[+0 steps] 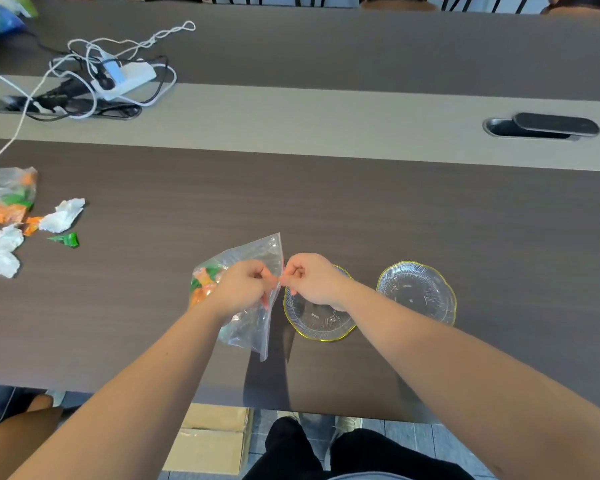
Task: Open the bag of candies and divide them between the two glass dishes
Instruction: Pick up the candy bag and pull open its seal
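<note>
A clear zip bag [257,258] with orange and green candies [205,282] at its left end is held above the dark table. My left hand [246,285] pinches one side of its red zip edge and my right hand [312,278] pinches the other side, fingertips almost touching. Two empty glass dishes with gold rims stand to the right: the nearer dish [321,322] lies partly under my right wrist, the second dish [417,292] sits further right.
At the far left lie another clear bag of candies [7,195], crumpled white tissues [61,216] and loose wrappers [66,240]. A power strip with tangled cables [118,77] sits at the back left. A cable port [541,128] is at the back right.
</note>
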`<state>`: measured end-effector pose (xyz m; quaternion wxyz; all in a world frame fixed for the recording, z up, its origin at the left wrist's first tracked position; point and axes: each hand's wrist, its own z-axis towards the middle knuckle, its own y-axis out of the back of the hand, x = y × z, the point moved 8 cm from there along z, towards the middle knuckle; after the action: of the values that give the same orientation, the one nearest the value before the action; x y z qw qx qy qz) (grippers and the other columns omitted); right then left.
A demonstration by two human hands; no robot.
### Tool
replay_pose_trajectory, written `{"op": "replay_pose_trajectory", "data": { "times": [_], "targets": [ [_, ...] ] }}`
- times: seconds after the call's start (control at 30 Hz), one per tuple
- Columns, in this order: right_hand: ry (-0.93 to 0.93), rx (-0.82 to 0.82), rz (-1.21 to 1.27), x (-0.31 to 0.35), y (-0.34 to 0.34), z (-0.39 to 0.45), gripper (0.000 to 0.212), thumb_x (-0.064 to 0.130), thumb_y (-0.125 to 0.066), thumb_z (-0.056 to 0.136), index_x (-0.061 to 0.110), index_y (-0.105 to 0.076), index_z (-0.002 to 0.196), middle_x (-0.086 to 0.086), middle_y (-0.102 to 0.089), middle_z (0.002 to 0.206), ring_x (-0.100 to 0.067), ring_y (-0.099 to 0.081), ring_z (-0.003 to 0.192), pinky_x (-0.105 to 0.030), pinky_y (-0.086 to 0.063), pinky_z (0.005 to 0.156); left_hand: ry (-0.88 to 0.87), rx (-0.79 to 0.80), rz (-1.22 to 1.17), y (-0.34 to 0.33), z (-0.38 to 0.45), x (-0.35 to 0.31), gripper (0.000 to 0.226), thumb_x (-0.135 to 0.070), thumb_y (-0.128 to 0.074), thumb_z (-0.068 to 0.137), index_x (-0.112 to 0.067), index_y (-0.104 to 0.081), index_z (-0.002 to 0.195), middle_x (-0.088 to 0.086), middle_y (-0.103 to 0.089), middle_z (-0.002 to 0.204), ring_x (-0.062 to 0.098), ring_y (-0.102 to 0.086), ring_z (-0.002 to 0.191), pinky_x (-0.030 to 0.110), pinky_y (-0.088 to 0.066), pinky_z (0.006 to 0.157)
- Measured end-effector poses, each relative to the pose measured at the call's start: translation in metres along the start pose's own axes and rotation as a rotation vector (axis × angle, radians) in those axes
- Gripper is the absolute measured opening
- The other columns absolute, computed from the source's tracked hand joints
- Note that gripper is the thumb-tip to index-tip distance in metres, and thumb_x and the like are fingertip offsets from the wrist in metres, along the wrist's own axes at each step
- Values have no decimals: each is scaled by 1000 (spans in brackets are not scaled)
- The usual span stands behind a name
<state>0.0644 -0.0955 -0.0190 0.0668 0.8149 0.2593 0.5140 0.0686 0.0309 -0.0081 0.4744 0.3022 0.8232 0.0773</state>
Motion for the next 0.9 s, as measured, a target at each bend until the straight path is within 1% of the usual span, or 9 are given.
{"op": "replay_pose_trajectory", "data": {
  "times": [0.07, 0.17, 0.27, 0.37, 0.43, 0.53, 0.63, 0.77, 0.9],
  "targets": [
    [4, -5, 45, 3, 0, 1, 17, 18, -60, 88, 19, -55, 72, 3, -52, 61, -13, -42, 55, -25, -34, 52, -9, 0, -26, 5, 0, -2, 13, -9, -59, 83, -9, -56, 71, 0, -49, 41, 6, -39, 31, 18, -30, 39],
    [0, -10, 175, 5, 1, 2, 20, 14, -57, 88, 19, -54, 68, 2, -48, 60, -12, -38, 55, -24, -31, 53, -29, 18, -100, 11, 2, -8, 15, -10, -58, 86, -9, -54, 72, -7, -41, 37, 6, -34, 32, 15, -25, 34],
    [3, -8, 336, 6, 1, 4, 22, 7, -53, 88, 17, -55, 69, 1, -47, 61, -12, -38, 58, -23, -32, 60, -36, 21, -143, 14, 5, -11, 24, -16, -55, 89, -15, -51, 65, -3, -44, 45, 10, -36, 40, 20, -23, 40],
    [14, 9, 395, 6, 2, 7, 23, 4, -50, 88, 16, -55, 69, 0, -47, 62, -13, -39, 61, -26, -35, 69, -22, 24, -212, 13, 8, -12, 29, -17, -54, 89, -18, -48, 60, 1, -45, 51, 14, -35, 49, 21, -20, 44],
    [22, 26, 362, 4, 2, 8, 23, 5, -52, 89, 17, -56, 69, 0, -50, 62, -14, -42, 63, -29, -38, 73, 7, 30, -225, 13, 8, -9, 26, -16, -57, 87, -17, -53, 61, -1, -47, 50, 14, -36, 53, 22, -21, 46],
    [13, 55, 259, -1, 2, 6, 19, 8, -59, 88, 16, -59, 70, -1, -59, 65, -12, -47, 60, -24, -41, 66, 28, 73, -135, 11, 6, -5, 11, -15, -67, 80, -13, -65, 70, 2, -54, 60, 14, -41, 59, 24, -29, 53],
    [-6, 73, 229, -7, 1, 5, 13, 8, -62, 86, 13, -62, 75, -2, -63, 66, -10, -48, 57, -23, -42, 63, 26, 85, -73, 9, 8, -3, 12, -16, -75, 75, -14, -65, 68, 3, -58, 67, 8, -49, 54, 20, -36, 53],
    [-18, 67, 210, -12, 5, 9, 14, 9, -64, 86, 14, -60, 74, -2, -63, 66, -12, -48, 58, -25, -41, 62, 14, 84, -128, 5, 11, 2, 20, -22, -72, 78, -15, -62, 62, -8, -58, 50, 4, -49, 48, 19, -34, 49],
    [-76, 40, 171, -33, 20, 8, 16, 12, -61, 87, 14, -59, 72, -1, -61, 65, -14, -46, 59, -33, -39, 68, 40, 14, -219, 19, 16, 12, 25, -24, -64, 85, -16, -60, 61, -9, -56, 47, 7, -46, 49, 17, -32, 47]
  ]
}}
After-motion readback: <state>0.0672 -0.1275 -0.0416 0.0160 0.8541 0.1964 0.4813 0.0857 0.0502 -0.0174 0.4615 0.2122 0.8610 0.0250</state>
